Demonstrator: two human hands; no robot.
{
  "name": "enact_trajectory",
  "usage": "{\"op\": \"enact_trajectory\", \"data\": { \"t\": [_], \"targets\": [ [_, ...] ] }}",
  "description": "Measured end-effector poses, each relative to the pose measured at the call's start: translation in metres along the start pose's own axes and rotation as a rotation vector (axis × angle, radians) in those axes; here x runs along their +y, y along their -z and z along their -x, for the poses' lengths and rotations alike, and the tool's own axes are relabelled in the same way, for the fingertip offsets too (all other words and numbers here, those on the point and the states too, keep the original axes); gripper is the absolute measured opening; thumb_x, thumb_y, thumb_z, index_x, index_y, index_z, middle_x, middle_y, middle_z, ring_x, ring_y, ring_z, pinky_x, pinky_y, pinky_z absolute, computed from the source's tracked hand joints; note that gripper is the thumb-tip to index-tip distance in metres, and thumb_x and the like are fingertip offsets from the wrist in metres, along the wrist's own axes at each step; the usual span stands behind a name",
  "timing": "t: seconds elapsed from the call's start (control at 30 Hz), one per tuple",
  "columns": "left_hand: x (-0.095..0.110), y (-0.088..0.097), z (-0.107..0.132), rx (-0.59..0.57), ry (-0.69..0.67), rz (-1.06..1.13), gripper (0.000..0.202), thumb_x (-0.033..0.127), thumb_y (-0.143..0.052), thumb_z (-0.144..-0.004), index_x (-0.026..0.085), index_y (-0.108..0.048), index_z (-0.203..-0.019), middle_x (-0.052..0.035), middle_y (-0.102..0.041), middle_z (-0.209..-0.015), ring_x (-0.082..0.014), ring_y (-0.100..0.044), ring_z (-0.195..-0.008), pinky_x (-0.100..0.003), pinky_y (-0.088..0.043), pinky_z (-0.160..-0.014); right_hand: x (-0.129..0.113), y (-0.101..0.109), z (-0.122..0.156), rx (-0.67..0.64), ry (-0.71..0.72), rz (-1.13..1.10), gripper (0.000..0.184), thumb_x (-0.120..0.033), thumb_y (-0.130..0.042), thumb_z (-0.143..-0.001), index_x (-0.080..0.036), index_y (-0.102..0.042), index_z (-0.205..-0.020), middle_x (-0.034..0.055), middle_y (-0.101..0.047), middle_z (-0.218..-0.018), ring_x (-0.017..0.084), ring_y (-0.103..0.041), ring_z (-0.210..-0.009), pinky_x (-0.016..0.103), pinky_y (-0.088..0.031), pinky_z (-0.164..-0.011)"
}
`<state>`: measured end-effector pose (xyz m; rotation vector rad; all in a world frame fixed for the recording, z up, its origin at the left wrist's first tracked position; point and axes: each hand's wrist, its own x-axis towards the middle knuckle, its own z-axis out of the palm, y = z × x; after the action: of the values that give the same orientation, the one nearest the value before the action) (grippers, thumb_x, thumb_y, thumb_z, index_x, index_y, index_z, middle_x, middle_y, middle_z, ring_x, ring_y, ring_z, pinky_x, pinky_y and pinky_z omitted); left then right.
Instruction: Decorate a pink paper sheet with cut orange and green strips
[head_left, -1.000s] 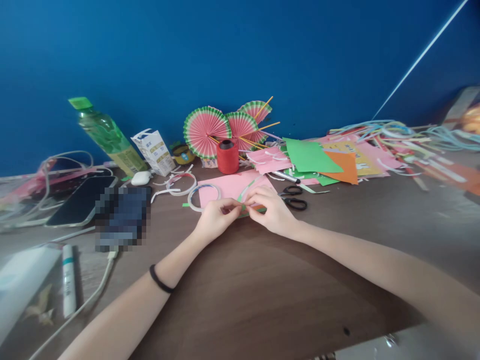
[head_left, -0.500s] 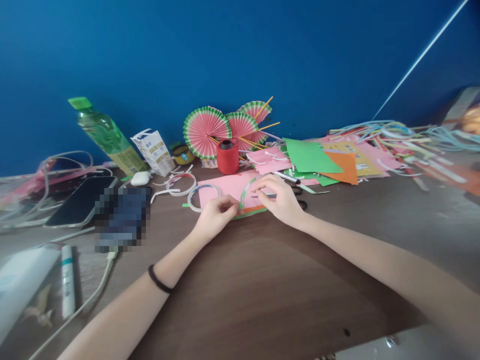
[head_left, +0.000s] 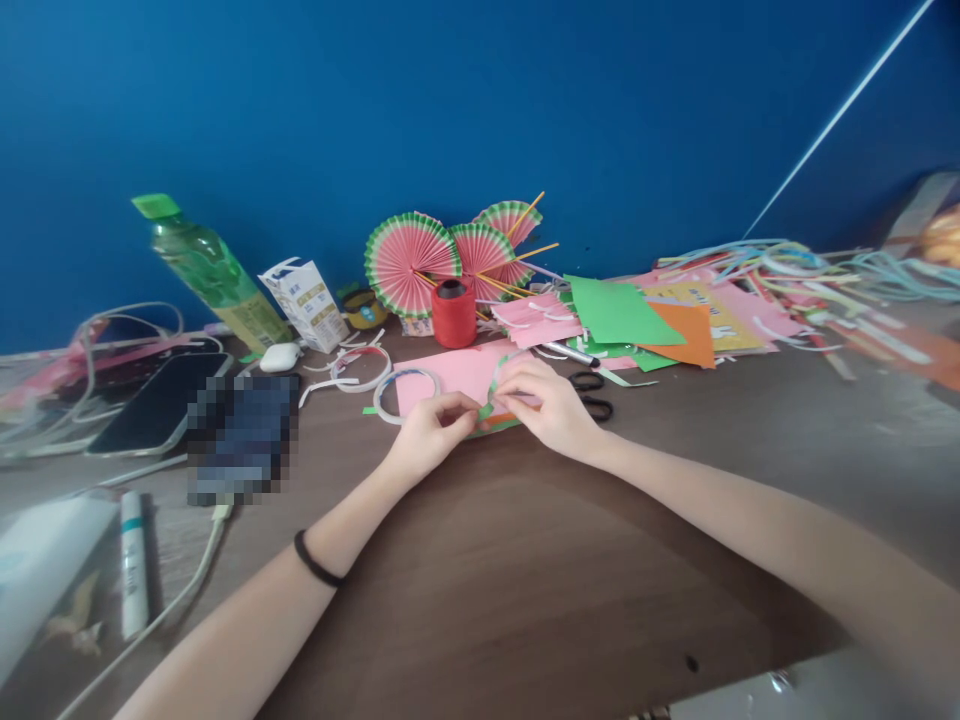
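Fingers (head_left: 459, 432) of my left hand (head_left: 424, 440) pinching the lower end of a green strip (head_left: 492, 389), those of my right hand (head_left: 559, 415) just above, toward the far edge of the desk (head_left: 480, 570), I'd judge the pleated fans (head_left: 411, 262) there finished and this curling strip only partly worked.

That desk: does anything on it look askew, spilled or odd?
No spill shows. The green bottle and the white carton seem to lean left, though the wide view may cause that. The coloured strips on the right lie in a loose tangle.
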<state>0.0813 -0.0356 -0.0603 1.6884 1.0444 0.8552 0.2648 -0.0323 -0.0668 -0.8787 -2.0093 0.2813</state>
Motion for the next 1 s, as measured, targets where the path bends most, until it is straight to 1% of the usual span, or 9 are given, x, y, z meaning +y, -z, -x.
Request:
{"op": "enact_trajectory", "data": {
  "t": [0.1, 0.23, 0.4, 0.57, 0.67, 0.73, 0.87, 0.93, 1.0],
  "targets": [
    [0.001, 0.001, -0.001, 0.031, 0.050, 0.055, 0.012, 0.027, -0.055, -0.067, 0.016, -0.057, -0.068, -0.0024, -0.067, -0.066, -0.0157, -0.062, -0.063, -0.029, -0.050, -0.066, 0.012, 0.007, -0.004, 0.105, -0.120, 0.001, 0.010, -0.020, -0.051, -0.080, -0.020, -0.058, -0.072, 0.0038, -0.062, -0.079, 0.018, -0.055, -0.081, 0.035, -0.043, -0.077],
    [0.000, 0.002, -0.003, 0.079, 0.069, 0.134, 0.009, 0.026, -0.055, -0.066, 0.017, -0.054, -0.066, 0.0000, -0.065, -0.059, -0.0159, -0.062, -0.062, -0.031, -0.050, -0.068, 0.036, 0.022, -0.011, 0.266, -0.337, -0.004, 0.009, -0.022, -0.051, -0.076, -0.019, -0.057, -0.070, 0.0029, -0.062, -0.077, 0.018, -0.055, -0.074, 0.032, -0.043, -0.068],
    [-0.002, 0.003, -0.003, 0.084, 0.074, 0.207, 0.009, 0.025, -0.054, -0.066, 0.017, -0.055, -0.070, 0.0002, -0.064, -0.062, -0.0164, -0.062, -0.067, -0.032, -0.050, -0.070, 0.069, 0.047, -0.015, 0.337, -0.459, 0.114, 0.011, -0.019, -0.048, -0.071, -0.019, -0.055, -0.063, 0.0033, -0.058, -0.072, 0.018, -0.054, -0.072, 0.033, -0.042, -0.070],
    [0.000, 0.005, -0.002, 0.069, 0.031, 0.233, 0.008, 0.023, -0.053, -0.067, 0.016, -0.055, -0.070, -0.0001, -0.064, -0.065, -0.0149, -0.060, -0.065, -0.030, -0.049, -0.070, 0.094, 0.057, -0.010, 0.282, -0.462, 0.426, 0.018, -0.021, -0.050, -0.070, -0.019, -0.050, -0.052, 0.0056, -0.054, -0.068, 0.022, -0.050, -0.072, 0.038, -0.040, -0.073],
    [0.000, 0.006, -0.002, 0.064, 0.017, 0.235, 0.007, 0.021, -0.052, -0.066, 0.016, -0.055, -0.070, 0.0001, -0.064, -0.065, -0.0141, -0.059, -0.064, -0.029, -0.048, -0.069, 0.100, 0.057, -0.007, 0.305, -0.448, 0.484, 0.007, -0.019, -0.052, -0.068, -0.018, -0.056, -0.062, 0.0067, -0.053, -0.073, 0.022, -0.049, -0.071, 0.039, -0.040, -0.072],
    [-0.002, 0.006, -0.002, 0.065, 0.016, 0.249, 0.009, 0.021, -0.051, -0.067, 0.015, -0.055, -0.072, 0.0001, -0.064, -0.065, -0.0141, -0.059, -0.064, -0.029, -0.048, -0.068, 0.100, 0.057, -0.007, 0.344, -0.408, 0.488, 0.009, -0.015, -0.050, -0.068, -0.018, -0.058, -0.072, 0.0078, -0.054, -0.080, 0.021, -0.049, -0.073, 0.040, -0.041, -0.073],
    [-0.005, 0.007, -0.001, 0.071, 0.005, 0.276, 0.014, 0.020, -0.051, -0.066, 0.015, -0.057, -0.077, -0.0001, -0.065, -0.066, -0.0148, -0.059, -0.064, -0.030, -0.047, -0.069, 0.085, 0.055, -0.011, 0.337, -0.310, 0.419, 0.020, -0.009, -0.043, -0.070, -0.018, -0.059, -0.078, 0.0076, -0.059, -0.084, 0.022, -0.052, -0.080, 0.040, -0.041, -0.077],
    [-0.005, 0.007, -0.001, 0.065, 0.003, 0.289, 0.015, 0.019, -0.051, -0.066, 0.014, -0.059, -0.077, -0.0004, -0.066, -0.066, -0.0153, -0.060, -0.065, -0.031, -0.048, -0.069, 0.070, 0.051, -0.015, 0.237, -0.235, 0.326, 0.022, -0.009, -0.042, -0.071, -0.019, -0.060, -0.079, 0.0065, -0.062, -0.085, 0.022, -0.054, -0.084, 0.040, -0.041, -0.079],
    [-0.003, 0.007, -0.001, 0.057, 0.007, 0.292, 0.016, 0.018, -0.050, -0.065, 0.014, -0.060, -0.077, -0.0005, -0.066, -0.067, -0.0155, -0.060, -0.066, -0.031, -0.048, -0.069, 0.052, 0.044, -0.018, 0.095, -0.117, 0.206, 0.025, -0.009, -0.044, -0.073, -0.020, -0.062, -0.086, 0.0056, -0.064, -0.094, 0.022, -0.054, -0.094, 0.041, -0.039, -0.086]
  ]
}}
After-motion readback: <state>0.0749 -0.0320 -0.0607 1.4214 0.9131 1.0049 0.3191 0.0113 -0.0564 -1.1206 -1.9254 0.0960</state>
